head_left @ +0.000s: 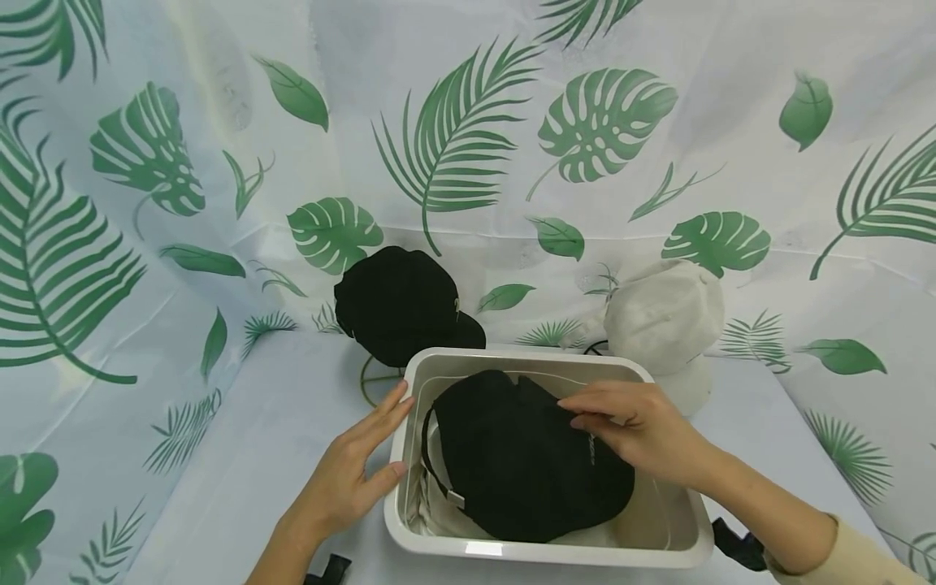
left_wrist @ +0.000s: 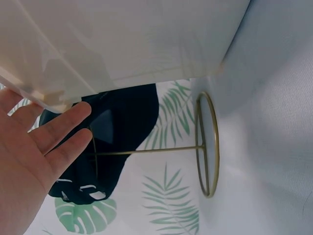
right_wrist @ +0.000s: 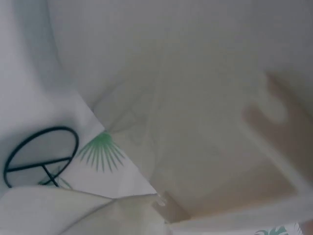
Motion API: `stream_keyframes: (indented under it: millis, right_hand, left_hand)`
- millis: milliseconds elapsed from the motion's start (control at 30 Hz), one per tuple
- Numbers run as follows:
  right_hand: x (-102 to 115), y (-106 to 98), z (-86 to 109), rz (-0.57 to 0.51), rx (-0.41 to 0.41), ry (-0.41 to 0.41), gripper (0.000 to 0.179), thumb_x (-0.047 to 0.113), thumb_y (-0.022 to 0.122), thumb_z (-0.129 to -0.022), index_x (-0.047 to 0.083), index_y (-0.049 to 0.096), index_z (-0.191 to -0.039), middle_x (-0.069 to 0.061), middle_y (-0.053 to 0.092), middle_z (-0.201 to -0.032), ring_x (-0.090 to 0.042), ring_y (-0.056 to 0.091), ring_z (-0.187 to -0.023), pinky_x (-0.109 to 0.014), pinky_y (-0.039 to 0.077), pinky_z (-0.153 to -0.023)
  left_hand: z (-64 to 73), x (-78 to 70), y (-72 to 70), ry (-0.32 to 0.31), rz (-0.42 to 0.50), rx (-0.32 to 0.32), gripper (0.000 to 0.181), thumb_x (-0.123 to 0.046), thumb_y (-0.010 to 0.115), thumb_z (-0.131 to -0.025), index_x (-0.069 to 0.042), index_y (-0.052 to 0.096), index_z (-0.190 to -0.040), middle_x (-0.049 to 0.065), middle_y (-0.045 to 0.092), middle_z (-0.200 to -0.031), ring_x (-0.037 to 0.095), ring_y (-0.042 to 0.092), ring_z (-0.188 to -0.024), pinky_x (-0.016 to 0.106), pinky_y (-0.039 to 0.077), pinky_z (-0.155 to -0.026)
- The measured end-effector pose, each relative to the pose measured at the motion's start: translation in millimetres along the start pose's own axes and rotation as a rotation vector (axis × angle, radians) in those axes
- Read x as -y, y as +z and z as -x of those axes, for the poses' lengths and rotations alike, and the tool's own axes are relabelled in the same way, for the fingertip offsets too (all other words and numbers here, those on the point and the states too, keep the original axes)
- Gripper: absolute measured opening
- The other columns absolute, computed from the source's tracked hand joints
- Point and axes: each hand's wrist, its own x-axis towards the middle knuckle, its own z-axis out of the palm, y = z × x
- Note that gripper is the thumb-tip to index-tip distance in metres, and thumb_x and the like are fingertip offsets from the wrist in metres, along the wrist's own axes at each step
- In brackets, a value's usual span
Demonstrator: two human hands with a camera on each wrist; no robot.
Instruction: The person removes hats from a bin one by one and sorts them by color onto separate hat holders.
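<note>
A black cap (head_left: 522,463) lies in a white plastic bin (head_left: 585,552), its strap and small buckle at the left side. The thumb and fingertips of my right hand (head_left: 647,422) pinch together at the cap's upper right edge, above small light lettering. My left hand (head_left: 347,471) has its fingers extended at the bin's left rim. In the left wrist view, the fingers (left_wrist: 66,122) of that hand spread along the bin's outer wall (left_wrist: 137,44). Pale cloth (head_left: 439,512) shows beneath the black cap. The right wrist view is mostly the bin's blurred wall (right_wrist: 195,122).
Behind the bin, another black cap (head_left: 398,305) hangs on a gold wire stand (left_wrist: 208,147) at the left. An off-white cap (head_left: 665,317) is at the back right, near a black wire stand (right_wrist: 41,156). A leaf-printed sheet (head_left: 468,122) forms the backdrop.
</note>
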Motion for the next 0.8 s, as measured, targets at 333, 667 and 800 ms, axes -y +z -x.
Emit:
stream_keyframes:
  millis: [333, 667, 800]
  right_hand:
    - [3.0, -11.7, -7.1, 0.034, -0.025, -0.09, 0.059, -0.027, 0.079, -0.064, 0.002, 0.078, -0.116, -0.009, 0.077, -0.101, -0.013, 0.072, -0.086, -0.015, 0.054, -0.072]
    - [9.0, -17.5, -13.0, 0.064, -0.026, -0.112, 0.036, 0.032, 0.061, -0.105, 0.003, 0.078, -0.114, -0.005, 0.077, -0.102, -0.01, 0.071, -0.084, -0.015, 0.054, -0.069]
    - [12.0, -21.0, -16.5, 0.084, -0.026, -0.125, 0.037, 0.034, 0.061, -0.105, 0.002, 0.078, -0.113, -0.004, 0.078, -0.103, -0.01, 0.072, -0.084, -0.014, 0.054, -0.069]
  left_hand:
    - [0.0, 0.1, -0.7, 0.007, -0.002, -0.001, 0.071, -0.014, 0.063, -0.09, -0.009, 0.045, -0.159, 0.004, 0.03, -0.171, 0.027, 0.039, -0.152, 0.047, 0.04, -0.117]
    - [-0.3, -0.3, -0.2, 0.008, -0.002, 0.001, 0.07, -0.016, 0.062, -0.091, -0.008, 0.045, -0.159, 0.004, 0.029, -0.171, 0.028, 0.039, -0.151, 0.054, 0.042, -0.115]
    - [-0.2, -0.6, -1.0, 0.004, 0.0, 0.003, 0.07, -0.016, 0.063, -0.092, -0.009, 0.045, -0.159, 0.003, 0.029, -0.171, 0.028, 0.039, -0.151, 0.054, 0.042, -0.115]
